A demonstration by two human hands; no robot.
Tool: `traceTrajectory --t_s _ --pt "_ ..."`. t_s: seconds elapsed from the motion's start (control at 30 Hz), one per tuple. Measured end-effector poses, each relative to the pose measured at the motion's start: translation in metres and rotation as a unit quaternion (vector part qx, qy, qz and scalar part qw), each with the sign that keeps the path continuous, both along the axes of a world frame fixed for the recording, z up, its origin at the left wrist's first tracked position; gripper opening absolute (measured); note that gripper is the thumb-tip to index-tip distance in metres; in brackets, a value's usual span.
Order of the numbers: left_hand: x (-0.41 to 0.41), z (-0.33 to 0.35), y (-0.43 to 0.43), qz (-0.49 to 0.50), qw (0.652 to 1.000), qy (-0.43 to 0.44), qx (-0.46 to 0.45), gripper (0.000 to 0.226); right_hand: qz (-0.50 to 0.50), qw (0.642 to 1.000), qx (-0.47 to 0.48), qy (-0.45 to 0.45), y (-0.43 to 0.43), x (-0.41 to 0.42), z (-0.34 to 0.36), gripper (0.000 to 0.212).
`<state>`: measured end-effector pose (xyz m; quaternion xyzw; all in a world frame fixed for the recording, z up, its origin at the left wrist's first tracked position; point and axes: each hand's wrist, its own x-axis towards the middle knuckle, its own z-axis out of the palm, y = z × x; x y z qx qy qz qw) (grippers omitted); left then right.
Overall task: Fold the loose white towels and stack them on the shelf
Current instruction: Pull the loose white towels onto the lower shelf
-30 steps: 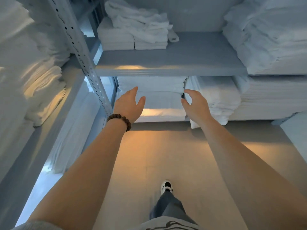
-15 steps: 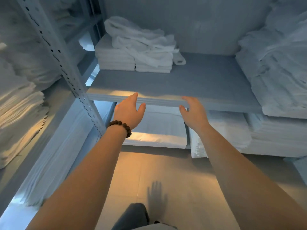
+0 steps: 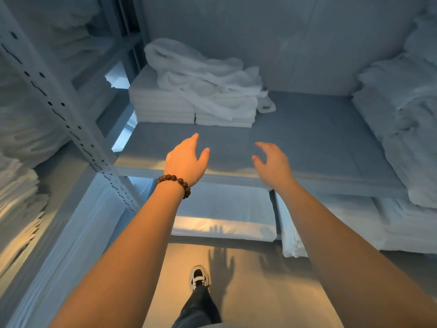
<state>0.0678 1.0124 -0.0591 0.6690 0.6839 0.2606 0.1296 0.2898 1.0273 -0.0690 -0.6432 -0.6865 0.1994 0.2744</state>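
both the left hand (image 3: 186,159) and the right hand (image 3: 274,162) hang empty over the shelf (image 3: 307,143), fingers relaxed and spread. beyond their fingertips, loose white towels (image 3: 203,79) lie heaped across two folded stacks (image 3: 165,107). judging by this, some folding is done, and the heap remains.

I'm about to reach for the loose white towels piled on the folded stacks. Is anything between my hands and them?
Nothing visible does. The left hand and right hand hover open and empty over the front of the shelf. Only bare shelf lies between them and the loose towels atop the folded stacks at back left.
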Motion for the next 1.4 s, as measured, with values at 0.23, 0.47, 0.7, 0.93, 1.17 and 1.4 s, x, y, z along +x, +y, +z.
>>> traceTrajectory --t_s 0.23,0.47,0.7,0.93,1.17,1.4 --pt "-0.037 0.020 0.095 -0.013 0.999 0.009 0.032 0.049 0.000 1.000 0.018 0.014 0.095 -0.044 0.026 0.043" --pt "-0.062 0.026 0.170 -0.020 1.000 0.007 -0.005 0.053 -0.004 1.000 -0.010 0.008 0.157 -0.069 0.026 0.043" --pt "-0.071 0.012 0.208 -0.005 1.000 0.010 -0.001 0.059 0.002 1.000 -0.003 -0.007 0.191 -0.077 0.023 0.043" --pt "-0.079 0.014 0.234 0.006 0.997 -0.004 0.077 0.079 0.052 0.997 0.034 -0.048 0.235 -0.082 0.019 0.046" --pt "-0.093 0.018 0.288 0.005 0.977 0.187 0.099 0.125 0.081 0.969 0.119 -0.203 0.295 -0.082 0.018 0.089" --pt "-0.112 0.003 0.371 -0.015 0.943 0.325 0.071 0.154 0.138 0.920 0.112 -0.348 0.371 -0.101 0.004 0.134"
